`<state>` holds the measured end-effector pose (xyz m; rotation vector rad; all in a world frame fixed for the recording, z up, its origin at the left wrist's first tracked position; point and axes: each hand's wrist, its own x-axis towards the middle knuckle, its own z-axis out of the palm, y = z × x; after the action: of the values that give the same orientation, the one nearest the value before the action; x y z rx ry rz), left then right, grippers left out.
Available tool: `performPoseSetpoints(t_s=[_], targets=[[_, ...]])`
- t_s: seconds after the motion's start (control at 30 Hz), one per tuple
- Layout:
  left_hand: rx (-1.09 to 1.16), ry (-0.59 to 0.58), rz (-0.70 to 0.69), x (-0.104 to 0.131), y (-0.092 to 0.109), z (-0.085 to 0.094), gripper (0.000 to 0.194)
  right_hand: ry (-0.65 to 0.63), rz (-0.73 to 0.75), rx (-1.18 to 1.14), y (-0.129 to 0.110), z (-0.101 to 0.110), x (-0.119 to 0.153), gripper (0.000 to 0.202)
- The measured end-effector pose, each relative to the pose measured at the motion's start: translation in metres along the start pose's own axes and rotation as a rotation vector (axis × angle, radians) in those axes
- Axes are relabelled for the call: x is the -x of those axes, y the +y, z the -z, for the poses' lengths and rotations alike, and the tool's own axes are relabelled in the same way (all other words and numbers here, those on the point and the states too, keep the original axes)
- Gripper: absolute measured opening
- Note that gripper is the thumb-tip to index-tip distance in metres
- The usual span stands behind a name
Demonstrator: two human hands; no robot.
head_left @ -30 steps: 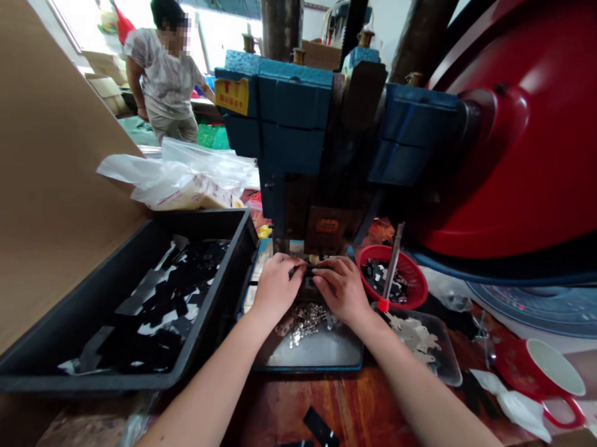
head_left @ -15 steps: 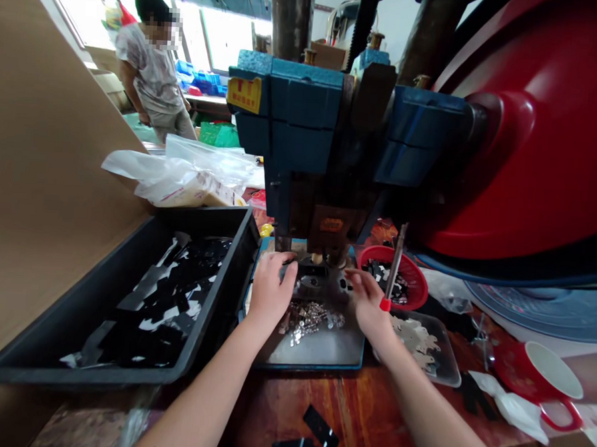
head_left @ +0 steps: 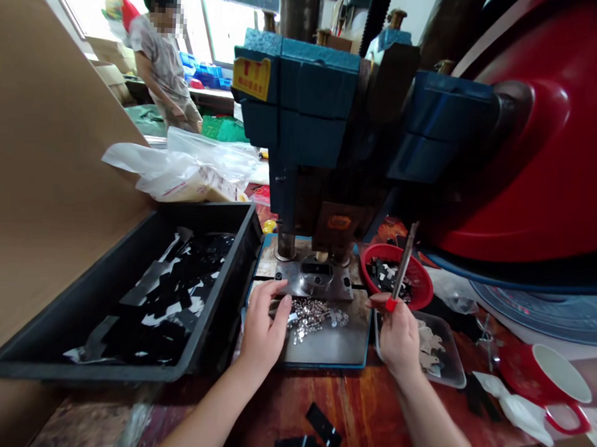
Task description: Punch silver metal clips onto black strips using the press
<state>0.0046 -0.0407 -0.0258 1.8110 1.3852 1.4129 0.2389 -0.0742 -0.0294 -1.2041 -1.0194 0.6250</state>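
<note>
My left hand is at the left edge of the press's metal plate, beside a pile of small shiny metal pieces; its thumb and fingers are curved apart, and a small piece may lie near them. My right hand is closed round the red end of a thin metal tool that points up, between the plate and a clear tray of flat pale parts. Behind the pile, the die block with its dark slot sits under the blue press.
A black bin of dark and pale strips stands left. A red basket and a red mug are at the right. Black strips lie near the front. A large red wheel overhangs the right. A person stands behind.
Both hands have drawn back from the die block toward me, the right one also rightward with its tool. The die block's top is now uncovered. The view has shifted slightly.
</note>
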Motion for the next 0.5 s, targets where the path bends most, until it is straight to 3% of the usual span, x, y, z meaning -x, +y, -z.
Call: performPoseSetpoints(t_s=[0.1, 0.27, 0.37, 0.5], targets=[[0.029, 0.008, 0.01, -0.004, -0.002, -0.005, 0.026, 0.049, -0.013, 0.023, 0.002, -0.005, 0.002, 0.044], [0.113, 0.03, 0.121, -0.007, -0.01, -0.01, 0.027, -0.008, -0.101, -0.023, 0.001, -0.016, -0.005, 0.051], [0.196, 0.068, 0.208, -0.007, -0.014, -0.009, 0.027, -0.126, -0.068, 0.212, -0.004, -0.033, -0.025, 0.038], [0.186, 0.102, 0.251, -0.003, -0.012, 0.006, 0.025, -0.332, 0.127, 0.605, -0.011, -0.059, -0.055, 0.035]])
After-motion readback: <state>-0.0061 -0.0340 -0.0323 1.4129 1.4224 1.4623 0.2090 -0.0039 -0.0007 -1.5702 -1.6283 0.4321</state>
